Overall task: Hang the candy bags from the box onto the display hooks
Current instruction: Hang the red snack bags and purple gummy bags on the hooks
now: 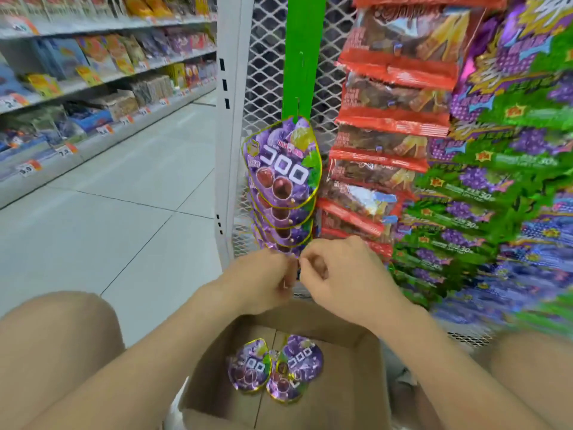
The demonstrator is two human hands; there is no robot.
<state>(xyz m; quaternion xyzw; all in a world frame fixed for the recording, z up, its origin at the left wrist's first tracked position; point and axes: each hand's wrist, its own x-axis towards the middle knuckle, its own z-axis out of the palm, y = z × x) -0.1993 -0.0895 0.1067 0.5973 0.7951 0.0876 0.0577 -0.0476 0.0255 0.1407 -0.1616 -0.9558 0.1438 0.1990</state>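
Between the person's knees, the cardboard box holds two candy bags flat on its bottom. Just above it, left hand & right hand meet, fingers curled, tips pinching a purple sliver, prob. the next bag's top; most of it is hidden. It sits directly under the lowest of the hung bags on the green strip. To do it well: keep the hang-hole taut btwn both hands, line it w/ a free hook, push fully on, print facing out. Beyond: mesh panel, red snack packs.
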